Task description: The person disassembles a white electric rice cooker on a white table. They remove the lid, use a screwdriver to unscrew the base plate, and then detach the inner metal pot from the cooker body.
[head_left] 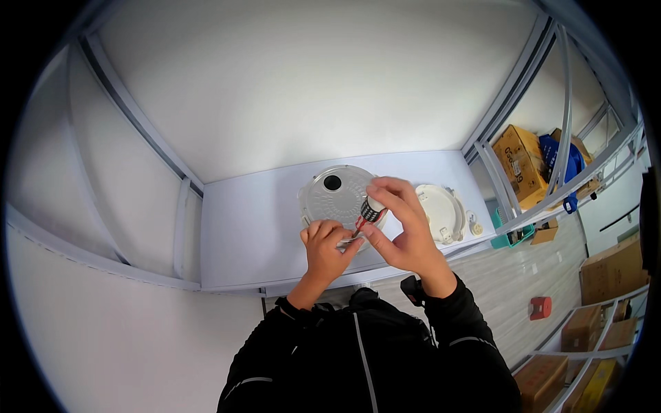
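Observation:
A round silver lid-like part (330, 196) with a dark round opening lies on the white table in front of me. My right hand (406, 234) grips a screwdriver (372, 208) with a black-and-white patterned, red-marked handle and a pale end. It tilts down to the left, its lower end at the part's near edge. At that same edge, my left hand (326, 253) has its fingers curled and its thumb close to the screwdriver's lower end. What the left fingertips pinch, if anything, is hidden. The right hand covers part of the silver part's right side.
A cream round shell (441, 213) lies on the right of the white table (248, 227), with a small pale round piece (476, 228) beside it. Grey frame posts and walls bound the table. Cardboard boxes (520, 162), a green crate (513, 237) and a red stool (540, 308) stand farther right.

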The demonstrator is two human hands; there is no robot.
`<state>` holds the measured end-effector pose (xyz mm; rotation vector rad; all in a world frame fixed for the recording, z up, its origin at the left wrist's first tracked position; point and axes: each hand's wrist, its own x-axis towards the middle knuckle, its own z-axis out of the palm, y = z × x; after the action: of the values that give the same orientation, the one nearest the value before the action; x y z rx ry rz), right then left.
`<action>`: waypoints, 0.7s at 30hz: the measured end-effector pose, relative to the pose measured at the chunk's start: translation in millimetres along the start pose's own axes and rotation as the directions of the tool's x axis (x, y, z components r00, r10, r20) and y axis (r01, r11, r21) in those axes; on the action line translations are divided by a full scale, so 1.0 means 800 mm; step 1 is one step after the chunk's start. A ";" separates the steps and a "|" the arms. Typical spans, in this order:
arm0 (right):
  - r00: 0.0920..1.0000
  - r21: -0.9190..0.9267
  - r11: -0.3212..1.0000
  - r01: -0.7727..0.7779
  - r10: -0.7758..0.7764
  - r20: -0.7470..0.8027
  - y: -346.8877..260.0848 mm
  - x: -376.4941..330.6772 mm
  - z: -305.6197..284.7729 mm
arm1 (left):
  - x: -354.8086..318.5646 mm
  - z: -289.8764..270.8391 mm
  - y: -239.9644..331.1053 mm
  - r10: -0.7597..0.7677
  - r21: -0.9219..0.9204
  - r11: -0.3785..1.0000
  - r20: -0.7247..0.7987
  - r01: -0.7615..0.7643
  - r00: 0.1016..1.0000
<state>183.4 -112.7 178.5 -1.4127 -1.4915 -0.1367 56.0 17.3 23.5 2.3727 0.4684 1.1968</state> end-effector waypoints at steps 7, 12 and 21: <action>0.996 0.108 0.994 -0.032 0.041 -0.081 0.020 -0.010 0.009 | 0.002 -0.011 0.002 0.017 -0.062 0.998 0.049 -0.014 0.999; 0.990 0.033 0.999 0.019 -0.014 -0.140 0.004 0.005 0.011 | -0.001 -0.013 0.000 -0.008 -0.060 0.998 0.090 0.014 0.996; 0.998 0.141 0.990 -0.020 0.029 -0.057 0.018 0.001 0.008 | -0.001 -0.012 -0.004 -0.005 -0.068 0.998 0.108 0.013 0.994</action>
<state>191.7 -103.6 168.2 -1.3026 -1.4074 -0.0563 47.6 21.4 26.1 2.3597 0.3959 1.0575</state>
